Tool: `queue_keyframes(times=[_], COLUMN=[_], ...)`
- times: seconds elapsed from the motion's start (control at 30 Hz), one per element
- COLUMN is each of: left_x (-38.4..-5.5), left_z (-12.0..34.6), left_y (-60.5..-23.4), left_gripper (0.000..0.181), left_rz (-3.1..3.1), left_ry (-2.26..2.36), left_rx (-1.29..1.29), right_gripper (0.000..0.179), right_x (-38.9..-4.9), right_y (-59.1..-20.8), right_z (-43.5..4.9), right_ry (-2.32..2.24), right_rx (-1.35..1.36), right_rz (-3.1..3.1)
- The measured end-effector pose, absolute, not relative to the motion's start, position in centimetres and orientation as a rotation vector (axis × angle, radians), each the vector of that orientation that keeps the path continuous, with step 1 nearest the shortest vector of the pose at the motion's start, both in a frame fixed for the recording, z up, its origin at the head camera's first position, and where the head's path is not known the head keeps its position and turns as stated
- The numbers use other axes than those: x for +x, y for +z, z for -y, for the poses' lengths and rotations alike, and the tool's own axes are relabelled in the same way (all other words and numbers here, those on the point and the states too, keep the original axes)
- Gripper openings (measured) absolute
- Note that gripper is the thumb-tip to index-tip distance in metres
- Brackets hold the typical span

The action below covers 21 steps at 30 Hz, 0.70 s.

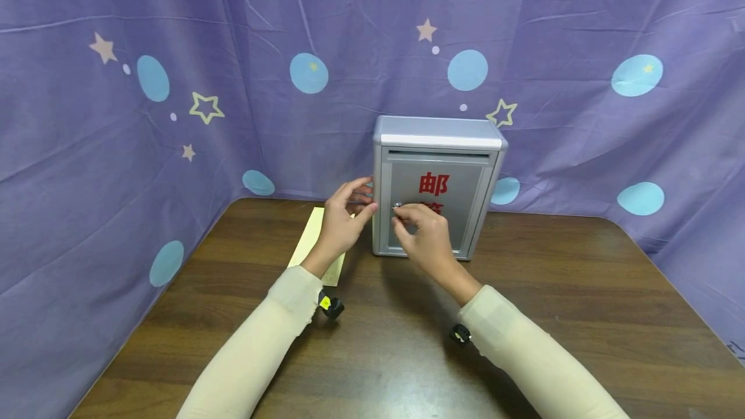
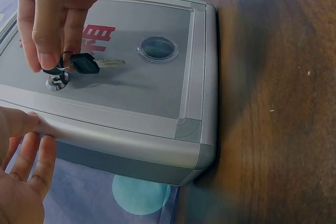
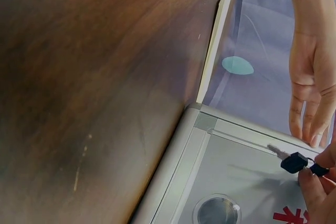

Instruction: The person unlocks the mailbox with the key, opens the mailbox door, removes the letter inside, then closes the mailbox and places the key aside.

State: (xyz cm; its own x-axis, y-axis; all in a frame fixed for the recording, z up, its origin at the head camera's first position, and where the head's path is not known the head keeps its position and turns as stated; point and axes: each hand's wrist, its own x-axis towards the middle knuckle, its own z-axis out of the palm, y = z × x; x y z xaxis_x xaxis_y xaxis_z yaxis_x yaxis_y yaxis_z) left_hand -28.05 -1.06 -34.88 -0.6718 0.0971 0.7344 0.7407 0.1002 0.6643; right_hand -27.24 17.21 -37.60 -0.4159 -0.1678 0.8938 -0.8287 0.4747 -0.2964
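A grey metal mailbox (image 1: 462, 196) with red lettering and a slot near its top stands upright on the table. My right hand (image 1: 427, 231) pinches the black head of a key (image 2: 51, 71) at the round silver lock (image 2: 56, 83) on the door's left side. From the same ring hangs a second black-headed key (image 3: 294, 163), its blade sticking out free. My left hand (image 1: 342, 217) rests on the box's left edge, thumb at the front and fingers along the side. The door is closed. A round window (image 2: 157, 49) sits low in it.
A pale yellow paper or envelope (image 1: 307, 231) lies on the wooden table (image 1: 372, 354) left of the box, partly under my left wrist and hand in the head view. A purple curtain (image 1: 378, 37) with stars and dots hangs close behind the box and along the left.
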Motion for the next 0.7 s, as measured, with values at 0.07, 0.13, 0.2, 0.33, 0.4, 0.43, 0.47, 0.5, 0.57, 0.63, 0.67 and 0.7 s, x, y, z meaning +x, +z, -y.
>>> queue_keyframes(times=[0.07,0.13,0.2,0.33,0.4,0.43,0.47,0.5,0.57,0.63,0.67,0.7], left_x=[-28.1,-28.1,-28.1,-28.0,-28.0,-28.0,-28.0,-28.0,-27.9,-27.9,-27.9,-27.9], left_z=[1.1,1.1,1.2,1.1,1.1,1.1,1.1,1.1,1.0,1.0,1.0,1.0], left_y=[-34.9,-34.9,-34.9,-34.9,-34.9,-34.8,-34.8,-34.8,-34.8,-34.8,-34.7,-34.7], left_gripper=[0.047,0.046,0.046,0.046,0.046,0.046,0.046,0.046,0.046,0.046,0.046,0.046], left_rz=[1.862,1.864,1.865,1.864,1.863,1.862,1.862,1.862,1.861,1.862,1.862,1.862], left_ry=[-1.613,-1.608,-1.605,-1.608,-1.616,-1.62,-1.623,-1.625,-1.626,-1.624,-1.624,-1.623], left_rx=[-0.819,-0.821,-0.822,-0.817,-0.812,-0.811,-0.81,-0.811,-0.811,-0.81,-0.81,-0.81], right_gripper=[0.019,0.019,0.018,0.019,0.021,0.021,0.022,0.022,0.023,0.022,0.022,0.022], right_x=[-27.2,-27.0,-27.0,-26.8,-26.7,-26.6,-26.6,-26.5,-26.4,-26.3,-26.2,-26.1], right_y=[-37.6,-37.5,-37.4,-37.3,-37.1,-37.0,-36.9,-36.8,-36.6,-36.4,-36.3,-36.2], right_z=[-17.2,-17.1,-17.0,-17.0,-17.0,-17.0,-17.0,-17.0,-17.0,-17.0,-17.0,-17.0], right_ry=[0.918,0.863,0.792,0.667,0.616,0.595,0.573,0.55,0.49,0.408,0.355,0.299], right_rx=[0.823,0.816,0.812,0.824,0.841,0.85,0.857,0.866,0.885,0.897,0.902,0.907], right_rz=[1.894,1.912,1.928,1.948,1.968,1.981,1.993,2.004,2.026,2.046,2.058,2.067])
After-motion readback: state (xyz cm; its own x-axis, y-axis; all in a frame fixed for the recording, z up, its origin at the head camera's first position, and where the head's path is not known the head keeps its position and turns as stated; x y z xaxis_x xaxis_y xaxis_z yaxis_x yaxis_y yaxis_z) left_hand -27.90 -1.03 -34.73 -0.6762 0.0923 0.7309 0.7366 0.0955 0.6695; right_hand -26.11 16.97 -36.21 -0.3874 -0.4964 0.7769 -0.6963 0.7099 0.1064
